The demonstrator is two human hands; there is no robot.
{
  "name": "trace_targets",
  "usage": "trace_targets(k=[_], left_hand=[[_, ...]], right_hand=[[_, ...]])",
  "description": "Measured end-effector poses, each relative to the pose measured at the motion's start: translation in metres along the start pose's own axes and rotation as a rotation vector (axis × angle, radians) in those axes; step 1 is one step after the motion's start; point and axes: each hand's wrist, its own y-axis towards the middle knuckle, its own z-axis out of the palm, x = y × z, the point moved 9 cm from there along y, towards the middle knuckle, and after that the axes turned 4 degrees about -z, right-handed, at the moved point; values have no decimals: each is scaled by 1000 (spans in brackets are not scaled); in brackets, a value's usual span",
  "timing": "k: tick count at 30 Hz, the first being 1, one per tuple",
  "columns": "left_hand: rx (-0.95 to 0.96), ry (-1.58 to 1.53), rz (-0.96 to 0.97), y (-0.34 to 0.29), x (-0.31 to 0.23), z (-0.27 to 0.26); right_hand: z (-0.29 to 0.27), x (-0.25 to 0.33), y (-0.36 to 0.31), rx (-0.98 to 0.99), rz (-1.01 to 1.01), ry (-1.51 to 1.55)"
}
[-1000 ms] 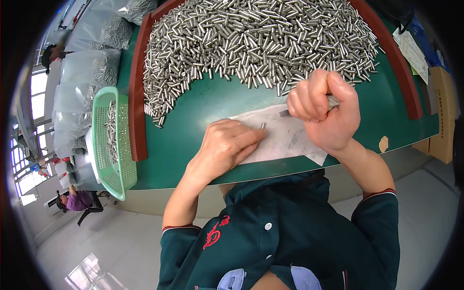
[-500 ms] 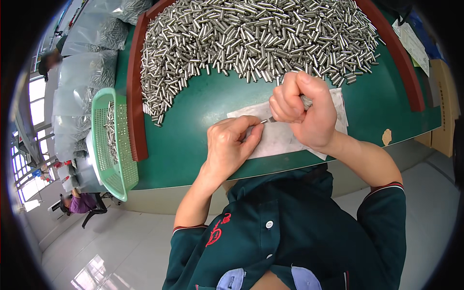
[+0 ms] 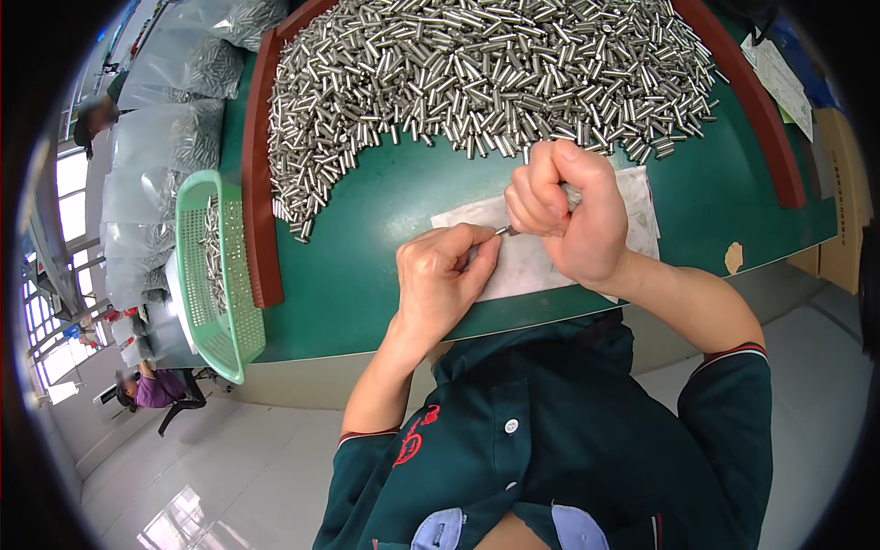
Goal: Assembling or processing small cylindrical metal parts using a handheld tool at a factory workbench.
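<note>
My left hand [image 3: 438, 273] is closed in a pinch, with a small metal pin [image 3: 502, 231] showing at the thumb and forefinger tips. Just to its right, my right hand [image 3: 579, 213] is curled into a fist, thumb uppermost. A greyish thing [image 3: 573, 195] shows inside that fist, mostly covered by the fingers, and I cannot make out its kind. The pin's right end meets the underside of the right fist. Beneath both hands lies a smudged white sheet [image 3: 536, 272]. Beyond them spreads a large heap of short, shiny metal pins [image 3: 495, 73].
Dark red rails [image 3: 263, 183] border the green table [image 3: 385, 197]. A green plastic basket [image 3: 240, 330] holding pins stands at the left, beside clear bags [image 3: 151, 137] of metal parts. A cardboard box [image 3: 848, 202] is at the right. Other people [image 3: 156, 389] appear at the far left.
My right hand has shifted slightly left, toward the left hand, narrowing the gap between them. My left hand has moved a little to the right, still pinching.
</note>
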Motion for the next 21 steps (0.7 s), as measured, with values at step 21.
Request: trace_targets(k=[21], left_hand=[[58,-8,-23,2,-1,2]], right_hand=[[21,1,-1,57,-138,-417]])
